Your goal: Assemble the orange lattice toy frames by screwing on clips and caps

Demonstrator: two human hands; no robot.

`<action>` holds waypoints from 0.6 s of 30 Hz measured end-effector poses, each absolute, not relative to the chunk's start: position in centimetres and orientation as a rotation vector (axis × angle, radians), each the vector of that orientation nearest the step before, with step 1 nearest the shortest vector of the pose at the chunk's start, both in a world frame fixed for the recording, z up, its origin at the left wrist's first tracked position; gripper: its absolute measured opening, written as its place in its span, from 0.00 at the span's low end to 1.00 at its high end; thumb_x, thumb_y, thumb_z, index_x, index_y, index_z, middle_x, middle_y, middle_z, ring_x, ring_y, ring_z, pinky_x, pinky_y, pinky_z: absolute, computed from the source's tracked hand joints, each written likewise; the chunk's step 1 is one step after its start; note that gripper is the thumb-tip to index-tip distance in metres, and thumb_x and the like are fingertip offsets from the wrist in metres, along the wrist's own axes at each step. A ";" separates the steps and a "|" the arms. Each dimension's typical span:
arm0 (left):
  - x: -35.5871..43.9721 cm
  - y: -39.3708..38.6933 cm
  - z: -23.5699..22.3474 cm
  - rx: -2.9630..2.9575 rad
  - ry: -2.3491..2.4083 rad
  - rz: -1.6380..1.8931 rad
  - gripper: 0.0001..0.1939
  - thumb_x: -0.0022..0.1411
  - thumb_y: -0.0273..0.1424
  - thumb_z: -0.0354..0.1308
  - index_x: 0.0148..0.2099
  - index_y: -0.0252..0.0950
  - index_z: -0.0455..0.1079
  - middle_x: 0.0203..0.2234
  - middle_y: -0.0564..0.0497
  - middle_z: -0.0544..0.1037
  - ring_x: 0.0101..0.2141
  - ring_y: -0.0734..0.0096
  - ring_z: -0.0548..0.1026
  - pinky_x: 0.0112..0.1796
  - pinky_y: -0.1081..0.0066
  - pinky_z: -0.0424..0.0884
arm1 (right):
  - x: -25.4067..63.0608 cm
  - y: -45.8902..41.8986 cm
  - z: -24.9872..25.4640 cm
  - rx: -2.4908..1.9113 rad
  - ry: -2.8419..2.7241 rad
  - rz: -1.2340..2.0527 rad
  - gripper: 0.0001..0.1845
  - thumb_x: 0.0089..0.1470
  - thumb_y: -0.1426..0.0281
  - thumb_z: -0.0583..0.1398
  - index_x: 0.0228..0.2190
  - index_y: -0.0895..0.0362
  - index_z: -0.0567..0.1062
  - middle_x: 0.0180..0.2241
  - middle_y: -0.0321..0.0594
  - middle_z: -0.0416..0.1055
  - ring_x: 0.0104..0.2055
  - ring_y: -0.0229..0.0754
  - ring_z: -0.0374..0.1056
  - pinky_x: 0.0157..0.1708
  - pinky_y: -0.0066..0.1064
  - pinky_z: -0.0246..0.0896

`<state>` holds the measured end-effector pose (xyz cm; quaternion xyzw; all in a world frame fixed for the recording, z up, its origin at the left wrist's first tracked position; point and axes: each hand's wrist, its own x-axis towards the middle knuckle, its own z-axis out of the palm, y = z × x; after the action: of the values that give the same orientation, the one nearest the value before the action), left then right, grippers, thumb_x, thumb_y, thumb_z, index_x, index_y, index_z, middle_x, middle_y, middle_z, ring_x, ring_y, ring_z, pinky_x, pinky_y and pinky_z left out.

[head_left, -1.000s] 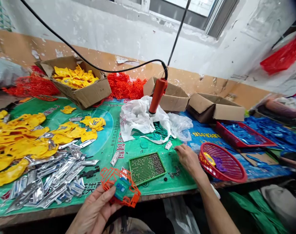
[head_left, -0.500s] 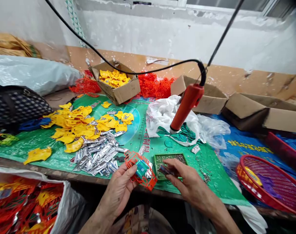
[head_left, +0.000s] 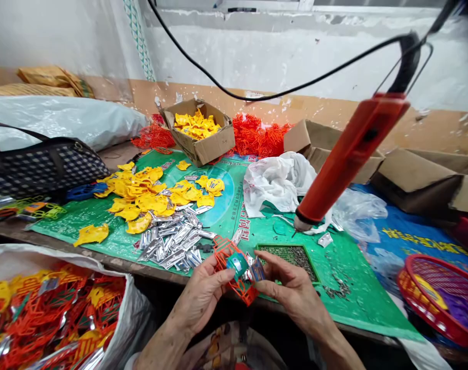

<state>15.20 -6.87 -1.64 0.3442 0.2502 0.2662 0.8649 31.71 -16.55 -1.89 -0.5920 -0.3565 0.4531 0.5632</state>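
My left hand (head_left: 201, 295) grips an orange lattice-shaped plastic frame (head_left: 228, 257) that carries a teal block (head_left: 237, 263), held just in front of the table's near edge. My right hand (head_left: 290, 288) pinches a small silver and blue piece (head_left: 256, 269) against the right side of that frame. Behind the hands lies a green tray (head_left: 291, 254) filled with tiny dark screws. An orange powered screwdriver (head_left: 347, 154) hangs on a black cable above the tray, tip down.
Silver parts (head_left: 172, 241) and yellow plastic pieces (head_left: 145, 198) are heaped on the green mat. A white sack (head_left: 52, 303) of finished orange pieces stands lower left. A red basket (head_left: 442, 298) sits right. Cardboard boxes (head_left: 203, 136) and a white bag (head_left: 278, 180) lie behind.
My right hand came back from the table by the red basket with a small silver piece and brought it to the orange frame. My view swung left and down, revealing the sack.
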 end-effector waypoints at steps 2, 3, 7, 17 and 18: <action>15.2 -6.9 -1.8 0.714 0.527 0.572 0.19 0.57 0.24 0.64 0.52 0.34 0.74 0.44 0.44 0.82 0.40 0.64 0.79 0.44 0.69 0.73 | 31.5 -16.5 -1.8 -1.365 -0.791 1.076 0.30 0.41 0.69 0.69 0.50 0.50 0.77 0.26 0.31 0.68 0.28 0.35 0.60 0.33 0.31 0.57; 15.2 -6.9 -1.9 0.712 0.528 0.577 0.19 0.57 0.24 0.64 0.53 0.35 0.74 0.44 0.44 0.82 0.40 0.65 0.79 0.44 0.69 0.73 | 31.5 -16.5 -1.8 -1.339 -0.770 1.080 0.30 0.42 0.69 0.69 0.50 0.49 0.76 0.26 0.30 0.68 0.28 0.35 0.60 0.32 0.30 0.57; 15.3 -7.2 -1.8 0.713 0.534 0.580 0.21 0.56 0.24 0.65 0.52 0.35 0.74 0.42 0.45 0.83 0.38 0.68 0.79 0.43 0.71 0.73 | 31.1 -16.5 -1.6 -1.213 -0.726 1.092 0.33 0.43 0.68 0.70 0.53 0.47 0.73 0.30 0.32 0.71 0.32 0.35 0.64 0.35 0.30 0.61; 15.1 -7.0 -2.2 0.692 0.578 0.598 0.19 0.52 0.23 0.66 0.49 0.34 0.76 0.39 0.46 0.83 0.37 0.66 0.79 0.42 0.69 0.73 | 30.4 -15.8 -1.2 -1.143 -0.627 1.131 0.30 0.34 0.71 0.74 0.43 0.52 0.75 0.35 0.34 0.75 0.33 0.34 0.69 0.33 0.26 0.65; 15.1 -7.0 -2.3 0.682 0.585 0.600 0.19 0.51 0.23 0.66 0.47 0.34 0.77 0.39 0.47 0.83 0.36 0.67 0.79 0.43 0.68 0.73 | 30.4 -15.7 -1.2 -1.151 -0.607 1.119 0.29 0.33 0.71 0.74 0.41 0.53 0.75 0.34 0.34 0.75 0.31 0.34 0.68 0.31 0.25 0.65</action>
<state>15.06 -6.97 -2.29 0.3246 0.2783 0.2858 0.8576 30.44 -15.73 -1.21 -0.5076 -0.2674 0.4934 0.6537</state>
